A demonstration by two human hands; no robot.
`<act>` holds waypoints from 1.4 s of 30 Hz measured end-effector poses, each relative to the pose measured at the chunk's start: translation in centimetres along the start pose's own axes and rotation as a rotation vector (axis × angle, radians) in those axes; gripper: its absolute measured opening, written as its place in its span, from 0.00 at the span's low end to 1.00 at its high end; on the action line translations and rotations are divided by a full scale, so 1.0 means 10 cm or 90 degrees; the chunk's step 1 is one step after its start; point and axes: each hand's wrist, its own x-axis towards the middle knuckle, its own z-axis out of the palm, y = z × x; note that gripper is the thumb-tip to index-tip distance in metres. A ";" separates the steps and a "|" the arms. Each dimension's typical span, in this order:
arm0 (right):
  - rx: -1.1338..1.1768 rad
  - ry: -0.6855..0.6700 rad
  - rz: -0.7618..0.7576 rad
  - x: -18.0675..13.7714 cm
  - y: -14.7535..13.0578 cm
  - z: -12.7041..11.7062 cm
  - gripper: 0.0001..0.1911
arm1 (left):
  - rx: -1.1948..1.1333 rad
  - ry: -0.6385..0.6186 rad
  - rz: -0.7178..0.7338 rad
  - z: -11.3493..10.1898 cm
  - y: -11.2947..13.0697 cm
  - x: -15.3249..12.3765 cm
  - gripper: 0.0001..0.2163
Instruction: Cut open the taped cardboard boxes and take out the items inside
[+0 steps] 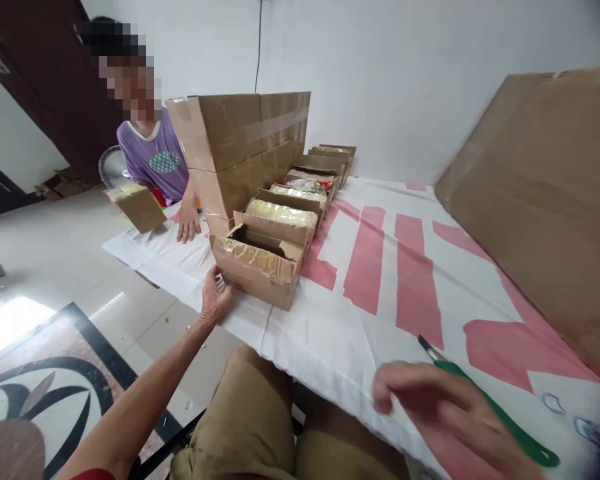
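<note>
Brown cardboard: nearest open-topped box (260,275) at the table edge, front of a row of open cartons (279,215), beside taped, stacked cartons (233,133); left hand (217,298) touching its lower left corner, thumb and fingers parted, grip cannot be told; right hand (445,408) blurred, loosely spread with fingers half bent, just beside green-handled knife (510,427) on red-and-white cloth (325,340), contact unclear; across, co-worker in purple T-shirt (153,160), one palm (189,221) down on the cloth

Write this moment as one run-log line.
left hand: touching open box; right hand: near green-handled knife; co-worker's hand: on tablecloth
</note>
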 end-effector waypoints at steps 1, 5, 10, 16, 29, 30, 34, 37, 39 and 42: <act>0.031 -0.015 0.022 0.13 0.08 0.06 0.22 | 0.008 0.008 0.009 0.00 0.01 0.00 0.29; 0.080 -0.027 0.121 0.41 0.42 0.30 0.23 | 0.037 0.034 0.046 -0.03 0.03 -0.05 0.29; 0.063 0.015 0.161 0.41 0.65 0.33 0.26 | 0.051 0.045 0.083 -0.13 0.06 -0.22 0.31; 0.015 0.029 0.205 0.36 0.82 0.26 0.31 | 0.078 0.056 0.104 -0.27 0.01 -0.35 0.31; -0.014 0.061 0.170 0.32 1.16 0.17 0.29 | 0.133 0.084 0.110 -0.77 0.13 -0.62 0.28; -0.021 0.061 0.168 0.32 1.16 0.18 0.28 | 0.135 0.114 0.095 -0.86 0.14 -0.54 0.29; -0.050 0.082 0.153 0.29 1.07 0.32 0.27 | 0.125 0.240 -0.021 -1.23 0.16 -0.06 0.34; -0.065 0.042 0.122 0.33 0.90 0.58 0.22 | 0.083 0.261 -0.044 -1.37 0.15 0.36 0.34; -0.094 -0.021 0.077 0.40 0.74 0.82 0.19 | 0.027 0.260 -0.071 -1.38 0.11 0.64 0.34; -0.162 -0.111 0.013 0.58 0.53 1.25 0.17 | -0.059 0.262 -0.134 -1.32 0.02 1.05 0.34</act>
